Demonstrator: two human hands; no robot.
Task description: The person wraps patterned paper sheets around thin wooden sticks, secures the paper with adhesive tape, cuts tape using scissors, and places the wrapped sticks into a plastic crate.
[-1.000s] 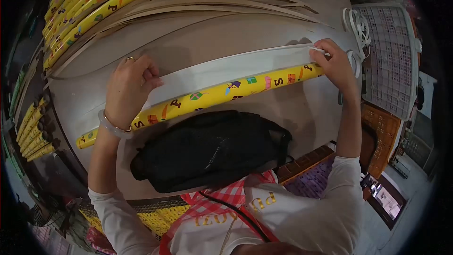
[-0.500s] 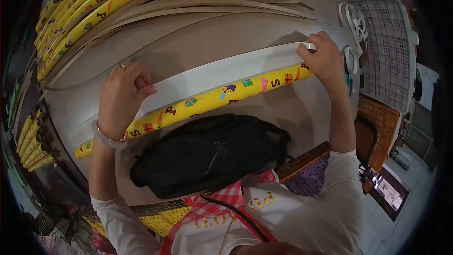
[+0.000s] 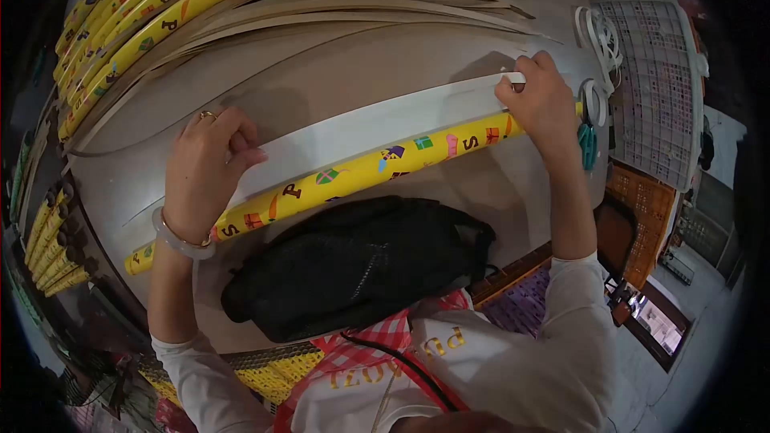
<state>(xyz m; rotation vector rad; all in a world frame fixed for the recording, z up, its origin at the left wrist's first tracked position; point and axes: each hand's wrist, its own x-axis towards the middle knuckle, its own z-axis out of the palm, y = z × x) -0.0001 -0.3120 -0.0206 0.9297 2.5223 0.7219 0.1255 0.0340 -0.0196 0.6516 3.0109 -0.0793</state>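
A roll of yellow wrapping paper [image 3: 373, 168], printed with letters, gifts and kites, lies slantwise in front of me. Its white underside [image 3: 385, 125] shows as a long band along the far side. My left hand [image 3: 204, 156] is at the band's left part, fingers curled toward the thumb; what lies between them, if anything, is hidden. At the far right end, my right hand [image 3: 539, 96] pinches a small white strip [image 3: 513, 78] between thumb and fingers. A black fabric bag [image 3: 361, 265] rests between the roll and my body.
More yellow rolls [image 3: 184, 12] are at the back left, with long brown strips [image 3: 321, 14] beside them. Teal-handled scissors [image 3: 588, 144] and white coiled cord [image 3: 601, 40] sit at the right edge. Further rolls [image 3: 54, 244] stand off the left side.
My right hand has shifted slightly left with the white strip. The roll's right end and the scissors now show more. My left hand has barely moved.
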